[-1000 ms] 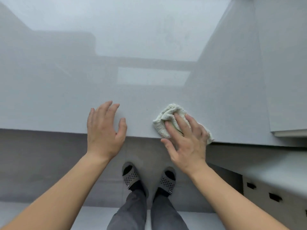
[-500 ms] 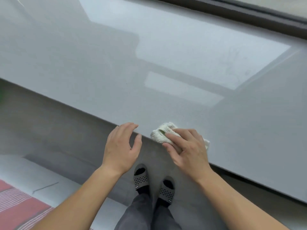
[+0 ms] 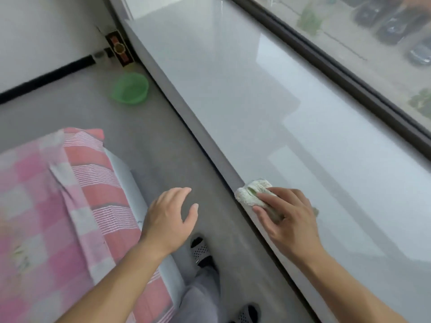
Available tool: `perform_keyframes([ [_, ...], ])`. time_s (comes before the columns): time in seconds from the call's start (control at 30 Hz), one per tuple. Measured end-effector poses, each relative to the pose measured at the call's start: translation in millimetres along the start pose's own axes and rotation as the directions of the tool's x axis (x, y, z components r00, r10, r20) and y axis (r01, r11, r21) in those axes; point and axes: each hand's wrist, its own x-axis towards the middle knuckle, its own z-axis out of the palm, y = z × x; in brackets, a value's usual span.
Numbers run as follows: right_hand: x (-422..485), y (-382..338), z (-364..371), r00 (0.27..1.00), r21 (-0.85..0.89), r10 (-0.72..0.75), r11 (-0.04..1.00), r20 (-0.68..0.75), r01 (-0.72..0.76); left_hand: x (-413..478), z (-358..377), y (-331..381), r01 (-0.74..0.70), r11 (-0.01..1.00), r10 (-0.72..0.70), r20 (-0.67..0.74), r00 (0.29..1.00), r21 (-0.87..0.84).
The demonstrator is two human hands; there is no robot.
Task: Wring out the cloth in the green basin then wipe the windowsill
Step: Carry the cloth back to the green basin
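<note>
Windowsill (image 3: 268, 108) edge: cloth (image 3: 253, 193) pinned beneath right grip (image 3: 288, 220); fingers flat.

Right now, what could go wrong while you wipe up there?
The cloth sits right at the windowsill's front edge under the right hand, so a push outward might drop it to the floor. The left hand hangs free over the floor, bracing nothing, so leaning far could be wobbly. The green basin is on the floor nearby; stepping back might kick it.
</note>
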Motion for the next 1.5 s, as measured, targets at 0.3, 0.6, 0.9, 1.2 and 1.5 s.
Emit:
perform_keyframes([
  [0.3,209.7,-124.8,93.5,0.978,-0.005,-0.198,0.98,0.065,0.199,73.2,-124.2,-180.1,0.341,0.937,-0.332,-0.124,0.935,0.067],
  [0.6,381.7,-231.1,194.8,0.94,0.014,-0.33,0.944,0.083,0.33,163.1,-216.6,-308.7,0.448,0.888,-0.428,-0.174,0.887,0.1],
  [0.9,574.3,-311.3,340.5,0.922,0.044,-0.368,0.93,0.125,0.365,333.0,-282.4,-439.9,0.514,0.857,-0.493,-0.223,0.841,0.044],
  [1.2,762.1,-416.4,482.8,0.91,0.068,-0.374,0.927,0.177,0.368,506.0,-376.7,-578.2,0.519,0.85,-0.492,-0.215,0.844,0.092],
  [1.5,910.9,-482.6,599.2,0.941,0.015,-0.304,0.952,0.147,0.305,677.3,-441.5,-699.8,0.406,0.912,-0.39,-0.181,0.903,0.064],
])
